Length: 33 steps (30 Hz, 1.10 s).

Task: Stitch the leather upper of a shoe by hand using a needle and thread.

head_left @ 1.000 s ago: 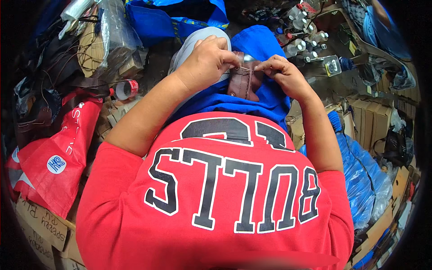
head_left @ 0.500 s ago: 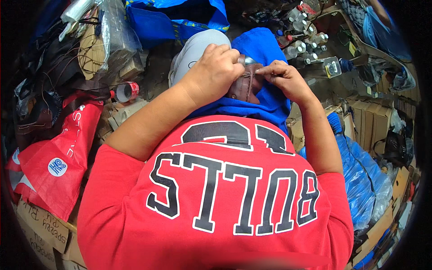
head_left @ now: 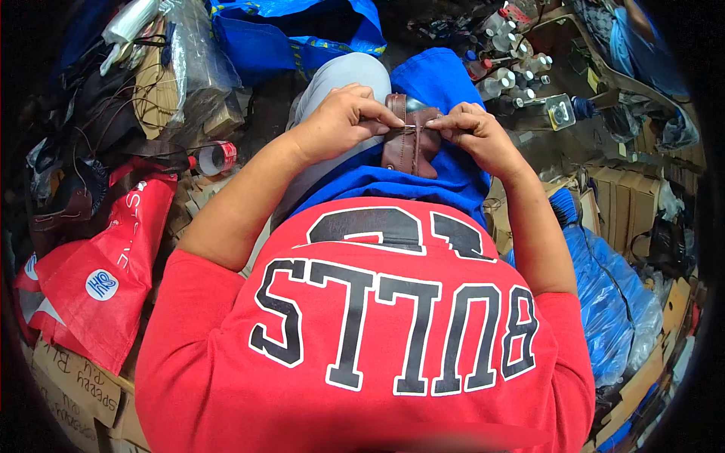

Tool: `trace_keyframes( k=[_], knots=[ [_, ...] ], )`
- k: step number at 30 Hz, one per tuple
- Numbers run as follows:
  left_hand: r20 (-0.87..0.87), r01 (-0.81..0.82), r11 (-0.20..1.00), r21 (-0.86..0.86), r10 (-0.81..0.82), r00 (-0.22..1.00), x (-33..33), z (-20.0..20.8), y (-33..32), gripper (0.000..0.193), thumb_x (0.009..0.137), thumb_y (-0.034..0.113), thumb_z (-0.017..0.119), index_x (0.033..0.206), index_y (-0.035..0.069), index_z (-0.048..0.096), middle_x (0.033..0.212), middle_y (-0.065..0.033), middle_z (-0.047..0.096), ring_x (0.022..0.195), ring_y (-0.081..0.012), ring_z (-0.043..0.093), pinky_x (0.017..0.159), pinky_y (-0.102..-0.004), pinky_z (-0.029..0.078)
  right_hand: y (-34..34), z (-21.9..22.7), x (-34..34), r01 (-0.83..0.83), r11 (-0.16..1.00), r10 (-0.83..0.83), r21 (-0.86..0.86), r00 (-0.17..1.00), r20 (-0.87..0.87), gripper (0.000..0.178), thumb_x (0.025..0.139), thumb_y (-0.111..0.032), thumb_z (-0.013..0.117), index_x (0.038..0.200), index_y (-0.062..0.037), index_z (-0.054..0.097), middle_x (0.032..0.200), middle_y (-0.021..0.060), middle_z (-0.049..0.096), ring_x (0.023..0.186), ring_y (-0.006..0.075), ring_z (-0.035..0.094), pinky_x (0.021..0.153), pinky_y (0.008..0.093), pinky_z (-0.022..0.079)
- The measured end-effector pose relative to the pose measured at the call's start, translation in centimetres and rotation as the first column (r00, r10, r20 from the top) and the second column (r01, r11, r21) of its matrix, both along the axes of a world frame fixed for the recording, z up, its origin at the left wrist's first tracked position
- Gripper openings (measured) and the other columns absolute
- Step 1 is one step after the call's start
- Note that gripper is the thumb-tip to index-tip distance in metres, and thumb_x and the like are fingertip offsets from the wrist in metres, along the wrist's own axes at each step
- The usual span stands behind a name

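Note:
On my lap, over a blue cloth (head_left: 430,72), rests a brown leather shoe upper (head_left: 406,155) with a stitched seam along it and small eyelets at its near edge. Just above the leather my left hand (head_left: 343,121) pinches one end of a thin thread or needle (head_left: 413,126). Close by on the right, my right hand (head_left: 474,134) has thumb and forefinger pressed together at the other end, beside the seam. Which of the two it is, thread or needle, is too small to tell.
Several bottles (head_left: 495,83) stand at the far right, and a blue bag (head_left: 298,45) lies beyond my knees. To the left are a red bag (head_left: 98,279) and a bottle with a red label (head_left: 215,158). Blue plastic wrapping (head_left: 604,294) and cardboard (head_left: 623,208) fill the right side.
My left hand has drawn back left from the leather and opened out from a closed fist into a fingertip pinch. More of the seam now shows. My right hand stays nearly in place.

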<state>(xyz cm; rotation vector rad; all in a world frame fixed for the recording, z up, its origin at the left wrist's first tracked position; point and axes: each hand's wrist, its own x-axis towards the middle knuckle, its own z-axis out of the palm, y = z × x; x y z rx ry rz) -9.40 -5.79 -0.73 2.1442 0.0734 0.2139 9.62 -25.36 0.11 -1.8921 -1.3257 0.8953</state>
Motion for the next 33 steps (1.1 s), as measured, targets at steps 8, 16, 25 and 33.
trace_keyframes(
  k=[8, 16, 25, 33],
  knots=[
    [-0.128, 0.029, 0.971, -0.237, -0.061, 0.99, 2.6, -0.6, 1.2, 0.021, 0.078, -0.001, 0.066, 0.093, 0.011, 0.073, 0.077, -0.0022, 0.051, 0.08, -0.0156, 0.049, 0.074, -0.0272, 0.04, 0.9, -0.8, 0.0, 0.005, 0.998, -0.007, 0.061, 0.999, 0.037, 0.026, 0.077, 0.004, 0.062, 0.097, -0.0089, 0.073, 0.08, 0.0015, 0.059, 0.082, 0.0135, 0.053, 0.076, 0.0251, 0.044],
    [-0.063, 0.081, 0.97, -0.228, -0.097, 0.993, 2.0, -0.4, 1.0, 0.02, 0.08, 0.001, 0.066, 0.096, 0.011, 0.074, 0.078, -0.0028, 0.051, 0.08, -0.016, 0.049, 0.074, -0.0273, 0.041, 0.0, -1.1, -0.4, 0.083, 0.993, -0.085, 0.081, 0.996, 0.026, 0.025, 0.079, -0.005, 0.067, 0.1, -0.0161, 0.073, 0.079, 0.0013, 0.063, 0.08, 0.0162, 0.055, 0.076, 0.028, 0.046],
    [-0.005, -0.062, 0.998, -0.026, 0.062, 0.998, 2.3, 0.5, -0.5, 0.016, 0.077, 0.003, 0.07, 0.092, 0.008, 0.073, 0.076, -0.0056, 0.057, 0.074, -0.0162, 0.056, 0.068, -0.0282, 0.044, 0.0, -1.5, -0.8, 0.083, 0.983, -0.093, 0.164, 0.994, 0.05, 0.029, 0.078, -0.007, 0.066, 0.104, -0.0189, 0.073, 0.076, 0.0023, 0.062, 0.075, 0.0173, 0.053, 0.074, 0.0297, 0.043],
    [0.124, -0.141, 0.981, 0.136, 0.124, 0.984, 0.9, 0.1, -1.5, 0.013, 0.073, 0.006, 0.072, 0.085, 0.009, 0.071, 0.082, -0.0064, 0.067, 0.082, -0.0211, 0.06, 0.074, -0.0337, 0.047, -0.5, -0.3, -2.0, 0.121, 0.983, -0.133, 0.135, 0.987, 0.085, 0.028, 0.076, -0.007, 0.072, 0.103, -0.0098, 0.072, 0.081, 0.0037, 0.065, 0.077, 0.0143, 0.054, 0.071, 0.0267, 0.044]
  ],
)
